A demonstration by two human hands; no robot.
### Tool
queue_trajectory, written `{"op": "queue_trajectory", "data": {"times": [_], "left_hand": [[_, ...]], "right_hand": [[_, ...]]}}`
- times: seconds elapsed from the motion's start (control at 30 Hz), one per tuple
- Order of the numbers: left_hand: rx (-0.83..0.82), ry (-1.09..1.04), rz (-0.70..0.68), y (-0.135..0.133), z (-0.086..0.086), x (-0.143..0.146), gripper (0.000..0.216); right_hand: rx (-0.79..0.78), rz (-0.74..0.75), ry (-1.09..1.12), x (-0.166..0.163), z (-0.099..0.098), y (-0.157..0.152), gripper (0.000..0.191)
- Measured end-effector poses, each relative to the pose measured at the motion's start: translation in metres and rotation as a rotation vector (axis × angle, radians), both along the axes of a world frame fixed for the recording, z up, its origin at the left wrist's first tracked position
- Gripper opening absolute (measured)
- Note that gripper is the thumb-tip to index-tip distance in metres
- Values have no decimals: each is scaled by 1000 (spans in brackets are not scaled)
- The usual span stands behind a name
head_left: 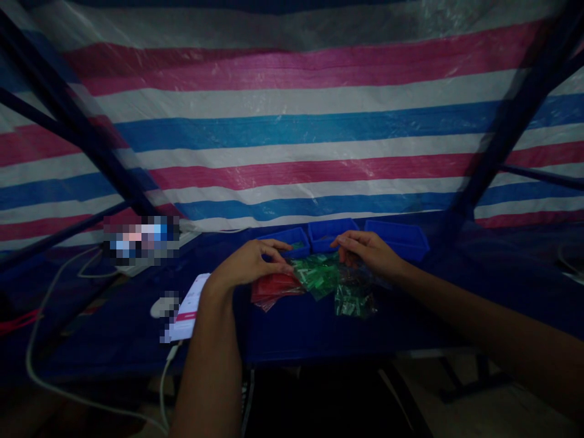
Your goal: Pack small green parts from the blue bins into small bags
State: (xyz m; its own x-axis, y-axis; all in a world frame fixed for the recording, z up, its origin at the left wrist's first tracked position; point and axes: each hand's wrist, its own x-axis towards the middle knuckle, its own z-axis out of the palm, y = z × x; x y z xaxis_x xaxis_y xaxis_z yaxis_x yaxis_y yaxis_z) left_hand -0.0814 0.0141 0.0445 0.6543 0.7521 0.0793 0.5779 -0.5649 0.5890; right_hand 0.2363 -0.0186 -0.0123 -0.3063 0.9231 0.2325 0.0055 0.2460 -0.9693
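My left hand (pixel 258 260) is over a fanned stack of red plastic bags (pixel 276 289), its thumb and fingers stretched out and apart. The thumb tip reaches the edge of a pile of green plastic bags (pixel 317 275). Above the right side of that pile is my right hand (pixel 362 248), fingers curled and pressed together; anything between them is too dark to make out. Closer to me lies a clear bag with small green pieces (pixel 353 300). Behind my hands stand a left blue bin (pixel 285 236) with something green inside, a middle blue bin (pixel 333 229) and a right blue bin (pixel 399 237).
On the dark blue table (pixel 292 334), a lit phone (pixel 190 307) lies left of my left forearm with a white cable (pixel 165 377) plugged in. A round white object (pixel 164 306) is beside it. Blue metal posts (pixel 515 128) and a striped sheet (pixel 301 134) rise behind.
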Motion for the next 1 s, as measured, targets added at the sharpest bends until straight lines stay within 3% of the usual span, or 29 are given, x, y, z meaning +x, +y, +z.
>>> {"op": "queue_trajectory", "data": {"times": [0.3, 0.5, 0.6, 0.67, 0.83, 1.0], "left_hand": [[70, -266, 4, -12, 11, 20, 20], [136, -554, 145, -26, 15, 48, 23], [132, -642, 128, -33, 21, 75, 23], [114, -656, 80, -35, 25, 96, 22], [107, -763, 32, -26, 24, 134, 27], [-56, -764, -34, -10, 5, 129, 45]], "right_hand": [[-9, 0, -2, -2, -1, -1, 36], [110, -66, -9, -2, 7, -6, 36], [207, 5, 109, -2, 11, -11, 55], [187, 42, 135, -2, 11, -13, 71], [89, -132, 84, 0, 10, -10, 37], [149, -272, 160, 6, 12, 1, 40]]}}
